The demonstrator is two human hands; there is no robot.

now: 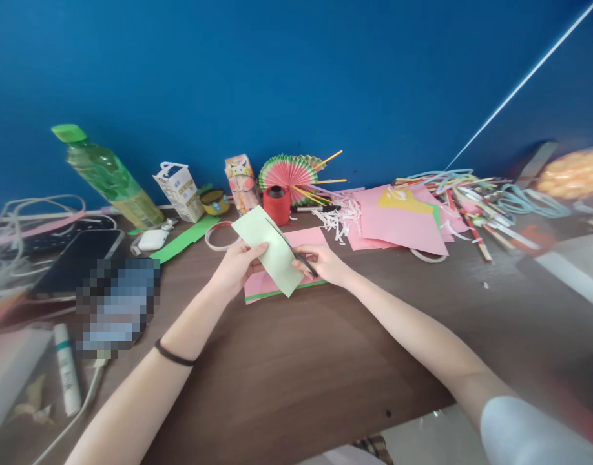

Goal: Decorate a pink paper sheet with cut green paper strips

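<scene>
A pale green rectangle of paper (271, 258) is held up at a slant over the table, with my left hand (238, 263) pinching its left edge, thumb on top. In my right hand (325, 261) is a pair of black scissors (306, 265); their blades lie along the paper's upper right edge. Whether the blades are cutting through it I cannot tell. Beneath the held sheet lies a stack of pink paper (306, 242) with a green edge showing at its front.
Along the blue wall stand a green bottle (115, 177), a milk carton (181, 192), a red cylinder (277, 205) and a pleated paper fan (289, 174). Pink sheets (403, 226) and paper shreds (340, 216) lie right. A tape roll (221, 236) and a marker (67, 368) are left.
</scene>
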